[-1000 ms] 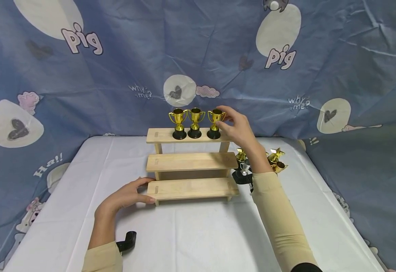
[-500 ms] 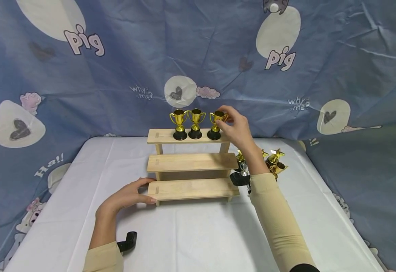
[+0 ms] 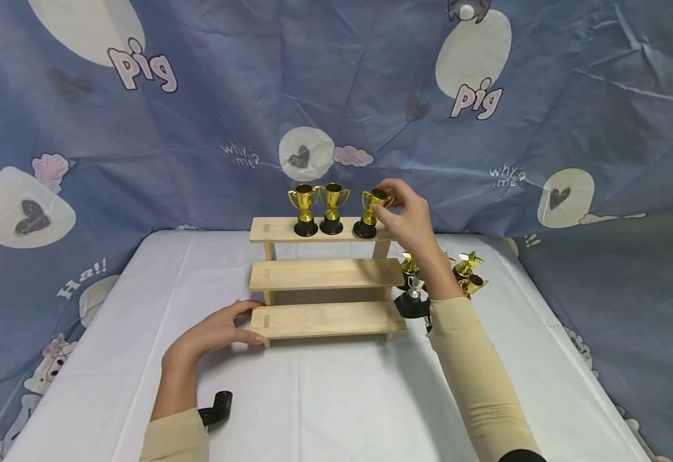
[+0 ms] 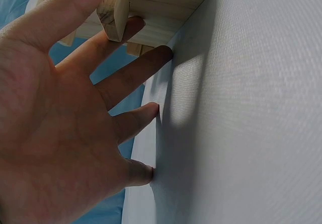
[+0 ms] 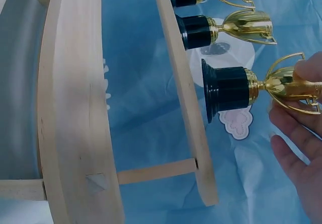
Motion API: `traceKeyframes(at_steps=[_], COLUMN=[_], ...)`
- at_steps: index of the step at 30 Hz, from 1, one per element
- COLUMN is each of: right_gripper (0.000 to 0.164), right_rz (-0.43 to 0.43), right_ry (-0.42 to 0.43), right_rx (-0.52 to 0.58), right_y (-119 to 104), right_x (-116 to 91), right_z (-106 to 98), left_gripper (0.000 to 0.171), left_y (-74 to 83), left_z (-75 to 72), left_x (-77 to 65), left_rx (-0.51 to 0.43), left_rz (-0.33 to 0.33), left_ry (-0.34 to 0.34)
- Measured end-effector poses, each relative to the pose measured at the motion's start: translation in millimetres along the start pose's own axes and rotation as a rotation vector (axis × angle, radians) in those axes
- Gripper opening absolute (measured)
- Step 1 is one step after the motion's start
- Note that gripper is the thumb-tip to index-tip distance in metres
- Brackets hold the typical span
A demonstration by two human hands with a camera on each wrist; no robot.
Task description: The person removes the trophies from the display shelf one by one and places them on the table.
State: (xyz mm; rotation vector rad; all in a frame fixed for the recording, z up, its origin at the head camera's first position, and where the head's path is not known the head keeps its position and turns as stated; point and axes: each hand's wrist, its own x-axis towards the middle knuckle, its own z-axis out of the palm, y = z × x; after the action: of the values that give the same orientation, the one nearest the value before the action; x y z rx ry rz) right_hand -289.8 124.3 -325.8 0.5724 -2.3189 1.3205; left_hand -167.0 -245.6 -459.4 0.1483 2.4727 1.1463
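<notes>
The right hand (image 3: 410,217) is pinching a gold trophy (image 5: 251,87) by its upper part, the trophy leaning at the right end of the top shelf (image 3: 279,226); whether its base is touching there is not showing clearly. 2 upright trophies (image 3: 332,204) are standing leftward, while the left hand (image 3: 216,330), fingers spread, is touching the bottom shelf's (image 3: 327,320) left end.

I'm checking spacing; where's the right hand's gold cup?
In the head view, the gold cup tilts in the right hand at the top shelf, right of two upright gold cups.
</notes>
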Motion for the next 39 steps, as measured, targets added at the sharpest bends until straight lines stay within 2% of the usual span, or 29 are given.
traceKeyframes(at_steps=[7, 18, 29, 39], right_gripper=[0.031, 0.027, 0.027, 0.031], right_rz=[0.021, 0.025, 0.019, 0.038], right_ry=[-0.016, 0.018, 0.02, -0.009], right_rx=[-0.012, -0.042, -0.097, -0.127], right_y=[-2, 2, 1, 3], right_x=[-5, -13, -24, -26], right_z=[-7, -16, -31, -49], left_gripper=[0.085, 0.084, 0.086, 0.088], left_y=[-0.2, -0.8, 3.9, 0.4], left_z=[-0.4, 0.8, -0.7, 0.6], left_x=[-0.4, -1.2, -0.6, 0.9], left_rx=[0.017, 0.018, 0.017, 0.002], left_rz=[0.002, 0.0, -0.001, -0.013], left_ry=[-0.004, -0.002, -0.009, -0.008])
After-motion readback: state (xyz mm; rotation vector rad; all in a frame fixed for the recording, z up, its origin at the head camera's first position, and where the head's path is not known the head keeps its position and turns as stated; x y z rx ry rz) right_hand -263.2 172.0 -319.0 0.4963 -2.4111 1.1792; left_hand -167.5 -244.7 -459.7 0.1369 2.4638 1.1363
